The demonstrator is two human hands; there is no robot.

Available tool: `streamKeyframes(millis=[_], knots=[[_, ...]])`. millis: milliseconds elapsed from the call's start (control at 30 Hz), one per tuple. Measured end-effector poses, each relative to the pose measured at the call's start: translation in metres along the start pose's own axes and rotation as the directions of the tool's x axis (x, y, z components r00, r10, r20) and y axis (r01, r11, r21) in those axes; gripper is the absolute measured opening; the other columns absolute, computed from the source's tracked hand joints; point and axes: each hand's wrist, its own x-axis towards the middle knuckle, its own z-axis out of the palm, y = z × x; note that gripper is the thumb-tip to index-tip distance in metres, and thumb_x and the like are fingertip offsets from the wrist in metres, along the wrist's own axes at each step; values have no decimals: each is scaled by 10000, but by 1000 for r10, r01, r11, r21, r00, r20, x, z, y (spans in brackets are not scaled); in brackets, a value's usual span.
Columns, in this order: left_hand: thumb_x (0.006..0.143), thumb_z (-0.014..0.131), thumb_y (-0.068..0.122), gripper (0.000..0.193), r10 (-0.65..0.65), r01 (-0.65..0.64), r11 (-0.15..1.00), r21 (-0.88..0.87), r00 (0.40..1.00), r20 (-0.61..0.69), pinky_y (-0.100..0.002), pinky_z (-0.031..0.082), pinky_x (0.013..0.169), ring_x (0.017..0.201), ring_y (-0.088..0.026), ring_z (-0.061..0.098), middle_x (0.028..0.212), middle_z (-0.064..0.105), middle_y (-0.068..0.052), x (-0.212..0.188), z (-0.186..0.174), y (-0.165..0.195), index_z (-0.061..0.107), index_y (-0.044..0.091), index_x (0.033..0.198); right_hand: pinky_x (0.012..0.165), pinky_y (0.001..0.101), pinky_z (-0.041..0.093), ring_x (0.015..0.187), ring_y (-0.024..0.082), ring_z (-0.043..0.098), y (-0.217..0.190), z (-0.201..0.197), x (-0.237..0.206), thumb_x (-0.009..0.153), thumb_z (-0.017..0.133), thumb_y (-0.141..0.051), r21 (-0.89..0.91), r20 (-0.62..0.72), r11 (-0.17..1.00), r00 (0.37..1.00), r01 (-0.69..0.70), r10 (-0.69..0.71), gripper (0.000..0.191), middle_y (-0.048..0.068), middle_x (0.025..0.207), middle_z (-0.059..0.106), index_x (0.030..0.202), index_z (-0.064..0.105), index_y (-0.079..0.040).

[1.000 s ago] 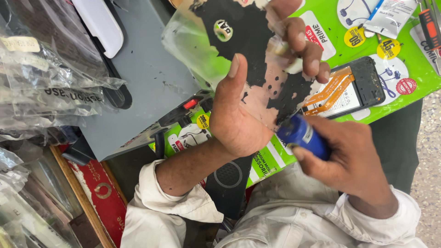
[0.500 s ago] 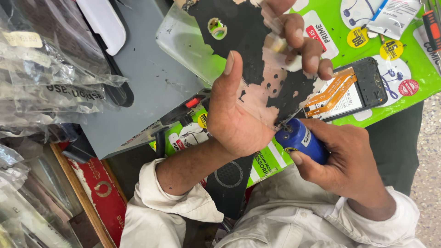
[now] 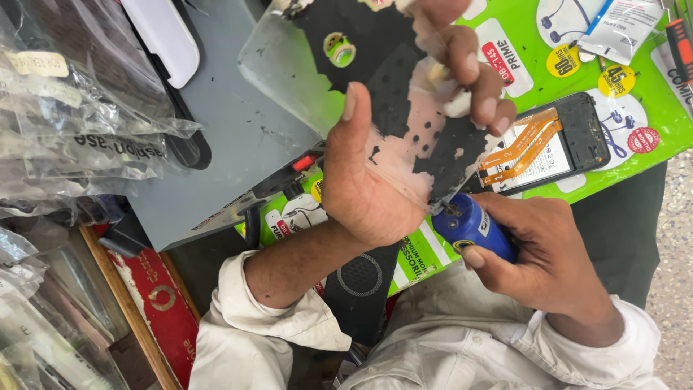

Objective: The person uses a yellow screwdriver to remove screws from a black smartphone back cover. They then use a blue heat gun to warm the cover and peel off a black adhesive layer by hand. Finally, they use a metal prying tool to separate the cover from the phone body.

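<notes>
My left hand (image 3: 390,166) holds up a clear phone screen panel (image 3: 375,79) whose black backing is partly peeled, leaving pale bare patches. The thumb lies across its near face and the fingers curl over its far edge. My right hand (image 3: 541,253) grips a blue tool (image 3: 469,225) with its tip against the panel's lower corner. An opened phone (image 3: 556,144) with orange flex cables lies on the green mat (image 3: 650,94) just beyond my right hand.
A grey machine (image 3: 224,130) with a white part on top stands at the left. Stacks of clear plastic packets (image 3: 79,130) fill the far left. A red-handled tool (image 3: 678,43) and a small sachet (image 3: 621,25) lie at the top right.
The panel has tilted and come closer to the camera. The blue tool's tip has moved up to the panel's lower corner.
</notes>
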Motion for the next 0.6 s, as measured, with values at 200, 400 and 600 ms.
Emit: streamKeyframes(millis=[200, 400, 600], knots=[[1165, 414, 525, 544, 67, -66, 998, 12, 995, -72, -334, 387, 931, 984, -177, 473, 1131, 497, -77, -2, -1, -3, 434, 4, 1321, 539, 289, 495, 532, 178, 625, -4, 8, 2, 752, 771, -287, -155, -75, 985, 993, 79, -91, 445, 94, 724, 659, 1095, 716, -9], [1190, 411, 517, 533, 160, -158, 987, 32, 982, -102, -351, 392, 929, 981, -188, 474, 1134, 493, -101, 3, -7, 10, 414, -4, 1305, 595, 290, 532, 623, 190, 690, -12, 8, -6, 779, 779, -302, -187, -86, 968, 979, 169, -187, 462, 115, 806, 699, 1131, 695, -15], [1185, 414, 521, 547, 102, -88, 978, 191, 993, -64, -353, 390, 941, 996, -189, 472, 1144, 492, -101, 2, -5, 9, 409, -11, 1312, 574, 291, 497, 546, 164, 628, -2, 1, -5, 779, 766, -267, -175, -142, 984, 989, 21, -46, 432, 97, 732, 669, 1125, 714, -14]])
